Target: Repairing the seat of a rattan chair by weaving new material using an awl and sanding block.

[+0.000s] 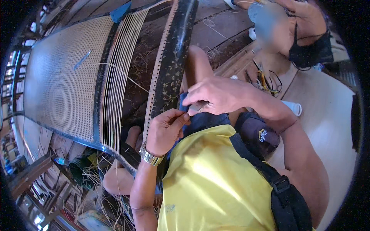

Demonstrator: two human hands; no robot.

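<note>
Pinched together at thumb and forefinger, the left hand [163,129] meets the curled right hand [223,94] over dark blue shorts [206,122] — from my remote feed I can't tell what, if anything, either one clamps; too small. Dark rail [176,54] with a row of holes runs up the view, nearest the left hand. Further left: pale taut strands [126,50], then a woven cane panel [63,81] with a slim blue item [82,60] lying on it. One loose strand [133,80] arcs across the taut ones toward the rail. Metal watch [151,156] — left wrist.
</note>
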